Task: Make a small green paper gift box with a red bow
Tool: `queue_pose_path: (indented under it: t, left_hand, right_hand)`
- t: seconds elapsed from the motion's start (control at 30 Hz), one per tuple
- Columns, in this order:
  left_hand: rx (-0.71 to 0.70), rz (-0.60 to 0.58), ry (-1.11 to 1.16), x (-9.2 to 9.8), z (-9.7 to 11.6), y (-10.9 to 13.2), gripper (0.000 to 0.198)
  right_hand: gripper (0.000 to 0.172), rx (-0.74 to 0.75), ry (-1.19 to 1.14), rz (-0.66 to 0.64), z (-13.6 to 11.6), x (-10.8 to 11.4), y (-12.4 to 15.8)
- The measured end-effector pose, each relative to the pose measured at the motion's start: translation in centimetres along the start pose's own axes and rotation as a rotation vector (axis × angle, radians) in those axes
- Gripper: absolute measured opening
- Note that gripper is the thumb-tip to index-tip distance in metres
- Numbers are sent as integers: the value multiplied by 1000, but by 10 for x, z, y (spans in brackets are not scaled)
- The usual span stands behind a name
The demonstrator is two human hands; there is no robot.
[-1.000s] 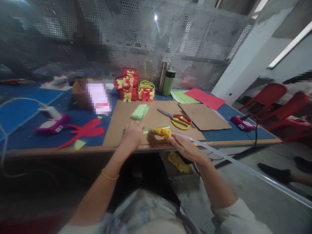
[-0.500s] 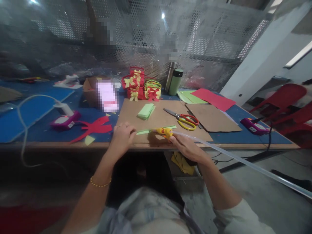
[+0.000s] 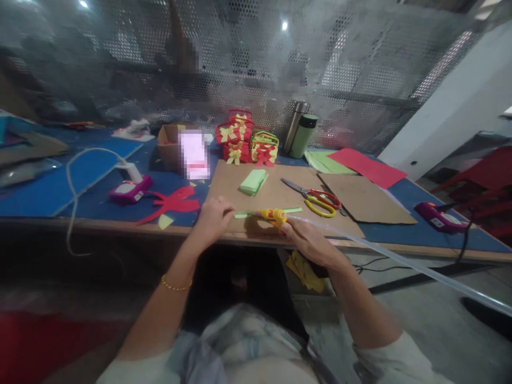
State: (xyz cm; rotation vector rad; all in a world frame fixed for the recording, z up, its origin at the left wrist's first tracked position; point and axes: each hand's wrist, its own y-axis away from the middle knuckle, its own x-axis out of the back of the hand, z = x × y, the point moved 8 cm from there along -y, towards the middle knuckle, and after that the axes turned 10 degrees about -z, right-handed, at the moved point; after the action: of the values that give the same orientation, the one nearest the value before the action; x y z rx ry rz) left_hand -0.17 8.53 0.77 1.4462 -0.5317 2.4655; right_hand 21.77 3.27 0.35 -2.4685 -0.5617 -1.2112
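Observation:
My right hand is wrapped round a yellow hot glue gun, with a long clear glue stick trailing from its back to the right. The gun's nozzle points left, over a narrow light green paper strip lying on a cardboard sheet. At the strip's left end, the fingers of my left hand are pinched on it. A folded stack of green paper lies just beyond the strip. Red-and-yellow-handled scissors rest to the right, blades toward the back left.
Small red baskets with yellow bows stand at the back, beside a yellow-green basket and a green bottle. Left are a blurred lit screen, red paper cutouts and a purple device. Red paper lies right.
My view has turned slightly left, so the table's things appear further right. My hands keep nearly the same hold on the strip and the glue gun.

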Motion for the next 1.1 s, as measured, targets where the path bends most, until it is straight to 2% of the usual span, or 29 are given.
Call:
queue_pose_path:
  t: [0.13,0.23,0.37,0.53,0.77,0.97,1.1]
  left_hand:
    - [-24,16,4,0,0,-1,19]
    - [-16,3,3,0,0,-1,18]
    - [-15,2,19,1,2,-1,19]
    - [-9,9,52,1,1,0,19]
    - [-12,-4,87,2,0,-1,16]
    - [-5,2,105,1,-1,-1,17]
    - [-8,11,105,1,-2,-1,17]
  right_hand:
    - [65,107,-2,-37,-22,-7,-11]
    - [65,133,-5,-16,-30,-10,-15]
    - [65,117,-49,-8,-24,-9,-11]
    - [66,16,-46,-25,-11,-10,-9]
    - [64,131,-73,-33,-29,-14,-15]
    - [65,30,-64,-58,-12,-13,-7]
    - [68,12,-58,-50,-8,-13,-9]
